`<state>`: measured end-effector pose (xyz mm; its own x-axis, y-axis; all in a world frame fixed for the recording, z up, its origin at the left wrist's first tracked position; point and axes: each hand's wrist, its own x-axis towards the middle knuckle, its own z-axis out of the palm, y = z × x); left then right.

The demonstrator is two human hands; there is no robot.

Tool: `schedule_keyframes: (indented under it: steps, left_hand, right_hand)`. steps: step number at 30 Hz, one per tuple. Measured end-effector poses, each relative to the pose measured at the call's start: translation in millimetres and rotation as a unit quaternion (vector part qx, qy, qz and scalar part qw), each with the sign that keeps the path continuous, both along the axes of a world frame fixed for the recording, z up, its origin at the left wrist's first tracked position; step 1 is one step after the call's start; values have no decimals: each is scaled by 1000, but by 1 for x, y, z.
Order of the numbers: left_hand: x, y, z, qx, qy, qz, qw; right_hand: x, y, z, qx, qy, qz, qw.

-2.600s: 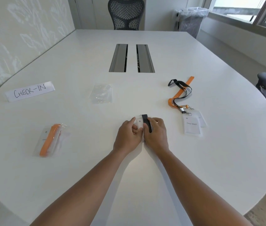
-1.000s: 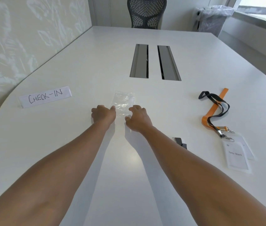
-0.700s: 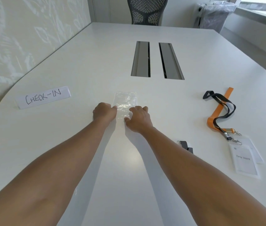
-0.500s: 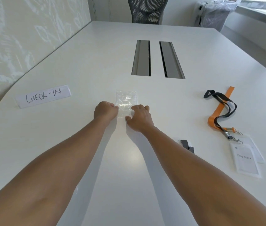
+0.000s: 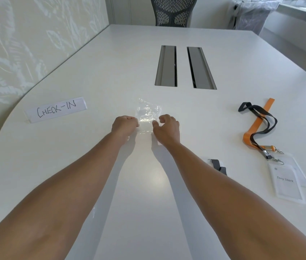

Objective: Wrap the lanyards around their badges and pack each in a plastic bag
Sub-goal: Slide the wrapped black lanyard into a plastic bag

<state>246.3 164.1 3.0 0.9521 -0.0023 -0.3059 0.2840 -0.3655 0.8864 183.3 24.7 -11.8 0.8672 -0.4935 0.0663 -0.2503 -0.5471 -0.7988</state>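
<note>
Both hands moved off the wrapped badge [image 5: 217, 165] to the far bag [image 5: 147, 115] on the table [image 5: 110, 68]: I see left hand [image 5: 124, 125] and right hand [image 5: 167, 127] each pinching a near corner, presumably to open its mouth, with two unwrapped lanyards [image 5: 257, 126] waiting right.

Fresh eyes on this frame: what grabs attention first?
Two bare forearms run up the middle, left hand and right hand pinching a crinkled clear plastic bag on the white table. Far left stands a handwritten CHECK-IN card; at right lie tangled orange and black lanyards.
</note>
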Motion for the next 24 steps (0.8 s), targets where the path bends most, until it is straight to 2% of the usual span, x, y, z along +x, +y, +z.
schedule_keyframes:
  steps: [3, 8, 14, 20, 24]
  left_hand:
    - [0, -1, 5, -35, 7, -15, 999]
    - [-7, -7, 15, -93, 3, -46, 995]
    - [-12, -7, 23, -172, 7, -66, 983]
    - [-20, -6, 29, -259, 16, -93, 961]
    - [-27, -4, 31, -283, 18, -99, 954]
  right_hand:
    - [2, -1, 7, 83, -9, -31, 996]
    - [3, -3, 19, 250, -8, -69, 966]
    - [2, -9, 25, 325, 3, -69, 943]
    - [-5, -15, 36, 471, -16, -43, 881]
    - [-10, -17, 43, 477, -29, -39, 878]
